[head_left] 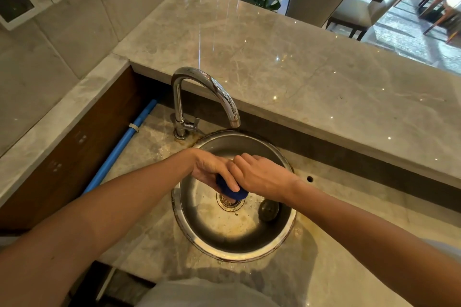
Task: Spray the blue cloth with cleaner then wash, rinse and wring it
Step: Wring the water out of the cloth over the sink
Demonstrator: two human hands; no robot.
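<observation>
The blue cloth (230, 190) is bunched into a tight wad, held over the middle of the round steel sink (234, 244), just above the drain (230, 202). My left hand (212, 168) grips it from the left. From the right, my right hand (259, 176) closes on it too, and the fingers of both hands overlap. Only the lower edge of the cloth shows below the hands. The chrome tap (212, 90) arches over the sink's far rim, and no water runs from its spout.
A loose metal drain stopper (268, 209) lies in the sink right of the drain. A blue pipe (119, 149) runs along the left wall. A raised marble ledge (299, 62) stands behind the tap. A small hole (310, 178) sits in the counter right of the sink.
</observation>
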